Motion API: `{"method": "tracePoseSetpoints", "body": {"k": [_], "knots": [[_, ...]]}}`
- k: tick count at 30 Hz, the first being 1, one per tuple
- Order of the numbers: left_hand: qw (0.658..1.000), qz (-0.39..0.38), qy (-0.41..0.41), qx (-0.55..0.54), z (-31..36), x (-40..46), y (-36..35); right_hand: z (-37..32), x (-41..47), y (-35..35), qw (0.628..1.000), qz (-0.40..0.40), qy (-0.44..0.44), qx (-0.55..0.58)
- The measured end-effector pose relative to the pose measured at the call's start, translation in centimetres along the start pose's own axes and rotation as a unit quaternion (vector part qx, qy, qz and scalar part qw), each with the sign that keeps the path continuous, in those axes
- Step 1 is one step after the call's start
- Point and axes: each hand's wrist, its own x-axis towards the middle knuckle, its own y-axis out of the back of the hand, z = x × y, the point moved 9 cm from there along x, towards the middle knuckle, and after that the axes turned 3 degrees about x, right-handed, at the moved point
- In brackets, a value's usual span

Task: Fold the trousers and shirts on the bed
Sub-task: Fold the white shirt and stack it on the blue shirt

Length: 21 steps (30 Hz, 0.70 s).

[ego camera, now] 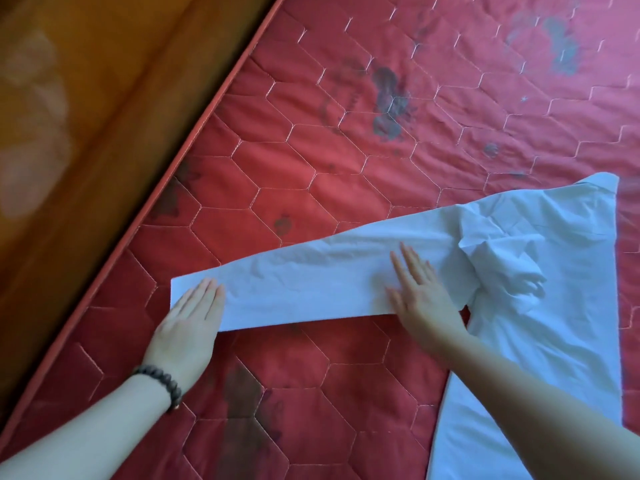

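Observation:
A pair of white trousers (512, 271) lies spread on the red quilted mattress (346, 150). One leg (304, 289) stretches flat to the left; the other runs down toward the lower right corner. The crotch area is bunched and wrinkled. My left hand (194, 323) lies flat, palm down, fingers together, on the cuff end of the stretched leg. My right hand (420, 292) presses flat on the same leg near the crotch, fingers spread slightly. Neither hand grips the cloth.
The mattress has dark stains in several places and an orange piped edge (194, 140) running diagonally. Beyond that edge, at the left, is an orange-brown wooden surface (69, 133). A dark bead bracelet (162, 382) sits on my left wrist.

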Motion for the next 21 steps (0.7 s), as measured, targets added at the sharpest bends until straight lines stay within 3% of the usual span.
{"method": "tracePoseSetpoints", "body": {"k": [6,9,14,18,21], "knots": [[0.994,-0.101,0.033,-0.017,0.7,-2.6,-3.4,8.4,0.4,0.8,0.973,-0.022,-0.231,-0.019],[0.99,-0.123,0.061,-0.011,0.4,-3.0,-4.9,7.9,1.3,-0.1,0.962,-0.019,-0.268,-0.04],[0.987,-0.078,0.122,-0.071,-0.1,-2.0,-4.7,-4.1,4.0,-5.1,0.986,0.017,-0.139,-0.089],[0.979,-0.057,0.158,-0.115,-0.6,-2.1,-5.0,-17.3,3.8,-10.5,0.996,0.009,0.054,-0.069],[0.976,-0.058,0.179,-0.107,-1.0,-2.6,-5.9,-18.4,3.6,-10.6,0.99,0.003,0.12,-0.068]]}}
